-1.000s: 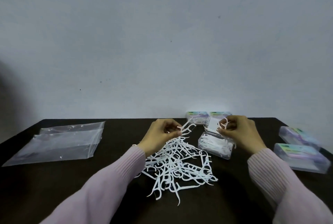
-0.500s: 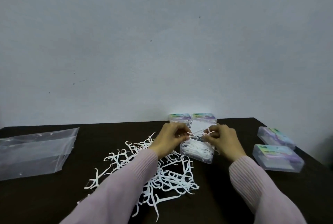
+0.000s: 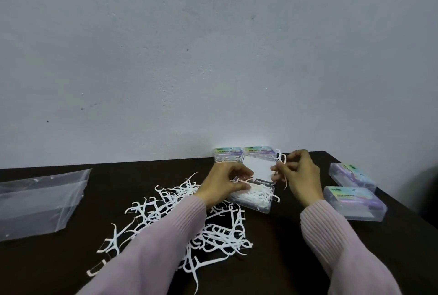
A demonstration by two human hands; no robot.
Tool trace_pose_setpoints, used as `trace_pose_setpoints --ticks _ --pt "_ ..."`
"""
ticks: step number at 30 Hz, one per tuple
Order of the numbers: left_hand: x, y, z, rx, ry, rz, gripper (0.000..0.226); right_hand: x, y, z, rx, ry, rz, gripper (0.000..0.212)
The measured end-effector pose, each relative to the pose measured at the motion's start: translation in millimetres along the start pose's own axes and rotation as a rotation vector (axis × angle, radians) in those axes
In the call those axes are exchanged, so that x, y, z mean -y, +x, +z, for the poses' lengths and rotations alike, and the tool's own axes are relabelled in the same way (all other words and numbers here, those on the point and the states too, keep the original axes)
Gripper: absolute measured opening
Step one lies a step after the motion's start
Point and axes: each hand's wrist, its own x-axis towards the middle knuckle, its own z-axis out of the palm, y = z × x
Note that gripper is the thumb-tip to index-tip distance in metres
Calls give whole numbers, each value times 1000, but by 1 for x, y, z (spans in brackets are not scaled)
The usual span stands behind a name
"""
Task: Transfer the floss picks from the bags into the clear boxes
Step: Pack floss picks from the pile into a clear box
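Your left hand (image 3: 225,182) rested on the picks packed in the open clear box (image 3: 254,198) near the table's (image 3: 296,242) back edge, fingers curled over them; whether they gripped any I could not tell. Your right hand (image 3: 296,176) pinched a few floss picks (image 3: 283,164) just above the box's raised lid (image 3: 257,167). The loose pile (image 3: 189,218) lay mid-table, the empty bags (image 3: 40,202) at the left edge, closed boxes (image 3: 353,202) along the right edge. The picks looked light, thin and prone to tangle, so you would do best pinching them by the handles, aligned, not by the thread.
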Motion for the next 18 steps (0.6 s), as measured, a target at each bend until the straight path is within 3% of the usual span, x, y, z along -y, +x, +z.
trace_pose_setpoints --ticks 11,14,18 --pt "12 -4 -10 -79 -26 -96 15 2 -4 7 234 -313 -208 13" --pt "18 -5 -13 -68 -41 -160 15 -2 -4 9 301 -457 -253 23" --pt "20 -7 -15 -31 -75 -193 13 -4 -5 15 341 -577 -255 18"
